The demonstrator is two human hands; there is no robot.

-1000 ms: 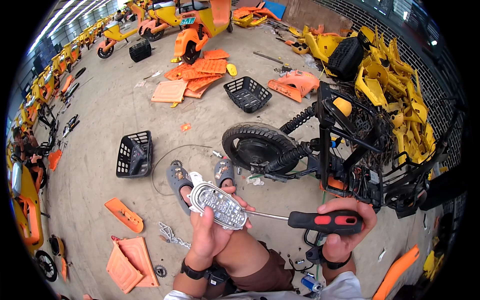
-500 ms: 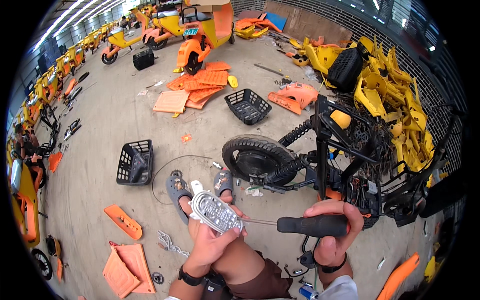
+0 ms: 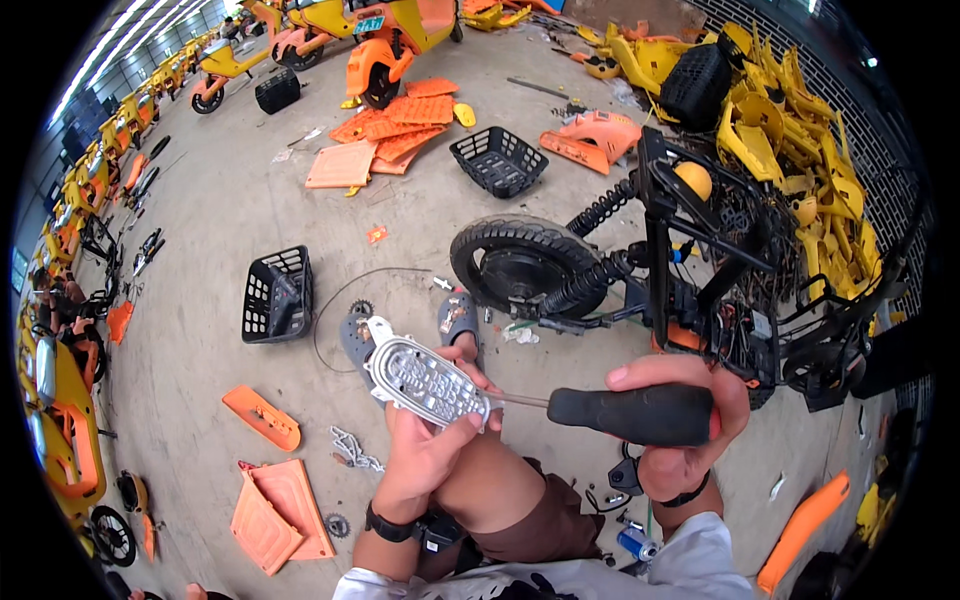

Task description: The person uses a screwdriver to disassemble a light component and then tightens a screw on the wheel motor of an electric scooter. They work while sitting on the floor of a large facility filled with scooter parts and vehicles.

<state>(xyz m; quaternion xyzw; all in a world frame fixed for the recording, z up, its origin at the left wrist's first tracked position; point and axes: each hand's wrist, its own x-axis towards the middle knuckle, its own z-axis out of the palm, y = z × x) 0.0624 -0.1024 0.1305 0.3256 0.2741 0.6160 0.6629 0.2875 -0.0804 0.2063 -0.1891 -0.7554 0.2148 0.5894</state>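
Note:
A silvery, oval metal part [image 3: 427,378], perhaps a light housing or cover, rests over my knee, tilted, with its ribbed inside facing up. My left hand [image 3: 428,455] is closed on its lower edge, thumb on the near rim. My right hand [image 3: 690,425] is wrapped round the black handle of a screwdriver [image 3: 630,415]. The screwdriver lies nearly level, and its thin shaft points left to the right end of the metal part. Fingers there partly hide the tip, so contact cannot be made out.
A stripped black scooter frame with a rear wheel [image 3: 525,268] stands ahead to the right. Black baskets [image 3: 278,296] and orange panels [image 3: 285,520] lie on the floor. Yellow body panels [image 3: 760,125] are heaped at the right wall. A blue can [image 3: 636,543] is near my right arm.
The view has tipped lower, so the surroundings sit higher in it. The screwdriver handle looks slightly nearer and larger. Both hands keep their holds.

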